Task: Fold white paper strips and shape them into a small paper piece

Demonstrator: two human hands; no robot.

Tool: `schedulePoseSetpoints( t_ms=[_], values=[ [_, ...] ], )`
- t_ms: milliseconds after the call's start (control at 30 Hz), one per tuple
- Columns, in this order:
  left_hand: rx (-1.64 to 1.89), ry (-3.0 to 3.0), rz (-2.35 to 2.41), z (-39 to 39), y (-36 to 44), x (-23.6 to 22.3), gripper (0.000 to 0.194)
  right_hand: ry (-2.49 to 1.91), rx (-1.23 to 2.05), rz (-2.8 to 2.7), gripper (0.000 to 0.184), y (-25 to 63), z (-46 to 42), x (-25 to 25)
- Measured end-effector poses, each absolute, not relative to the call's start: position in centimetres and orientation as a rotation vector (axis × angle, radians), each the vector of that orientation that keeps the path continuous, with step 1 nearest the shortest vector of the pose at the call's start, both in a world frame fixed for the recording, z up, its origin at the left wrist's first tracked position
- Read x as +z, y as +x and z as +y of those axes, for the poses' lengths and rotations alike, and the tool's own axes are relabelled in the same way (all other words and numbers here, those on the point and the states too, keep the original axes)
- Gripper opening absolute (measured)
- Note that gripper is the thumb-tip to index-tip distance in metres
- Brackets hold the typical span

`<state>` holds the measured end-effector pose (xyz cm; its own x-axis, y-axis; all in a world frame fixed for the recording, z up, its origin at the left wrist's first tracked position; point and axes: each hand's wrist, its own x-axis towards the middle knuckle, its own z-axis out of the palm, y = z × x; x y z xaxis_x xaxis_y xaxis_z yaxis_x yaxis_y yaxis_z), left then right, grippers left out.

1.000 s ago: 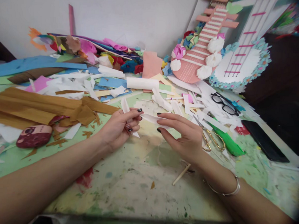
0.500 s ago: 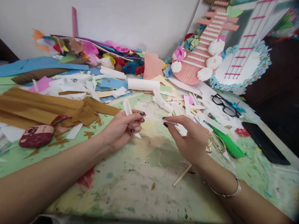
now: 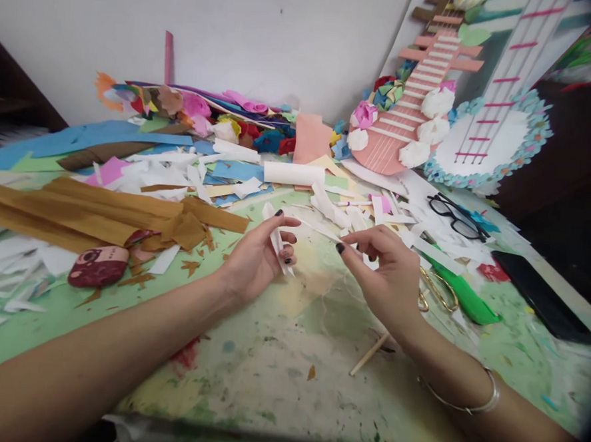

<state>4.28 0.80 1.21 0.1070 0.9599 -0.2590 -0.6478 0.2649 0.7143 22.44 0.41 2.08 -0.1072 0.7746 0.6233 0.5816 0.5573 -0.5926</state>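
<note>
My left hand (image 3: 261, 252) is loosely curled around a flat white paper strip (image 3: 277, 243), which sticks out above and below the fingers. My right hand (image 3: 383, 266) pinches one end of a thin, twisted white paper strand (image 3: 319, 231) between thumb and forefinger. The strand slants up leftward, its far end close to my left fingertips; whether it touches them I cannot tell. Both hands are above the paint-stained table (image 3: 286, 374). Gold-handled scissors (image 3: 439, 290) lie just beyond my right wrist, partly hidden by it.
A wooden stick (image 3: 369, 354) lies below my right hand. Glasses (image 3: 458, 217), a black phone (image 3: 544, 296) and a green paper piece (image 3: 471, 302) are to the right. Brown crepe paper (image 3: 100, 216) and a maroon case (image 3: 97, 267) lie left. Paper instruments (image 3: 407, 114) lean at the back.
My left thumb has lifted from its pinch on the thin strand, and the left fingers have loosened. The right hand still pinches the strand, which now slopes more. The view has shifted slightly left.
</note>
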Motion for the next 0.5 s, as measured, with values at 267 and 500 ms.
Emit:
schedulePoseSetpoints(
  t_ms=[267, 500],
  values=[
    [1.291, 0.401, 0.862, -0.4, 7.0, 0.9, 0.013, -1.122, 0.652, -1.743, 0.007, 19.7, -1.8, 1.1],
    [1.350, 0.355, 0.839, -0.2, 7.6, 0.5, 0.013, -1.143, 0.522, -1.874, 0.008, 19.3, -1.6, -0.2]
  ],
)
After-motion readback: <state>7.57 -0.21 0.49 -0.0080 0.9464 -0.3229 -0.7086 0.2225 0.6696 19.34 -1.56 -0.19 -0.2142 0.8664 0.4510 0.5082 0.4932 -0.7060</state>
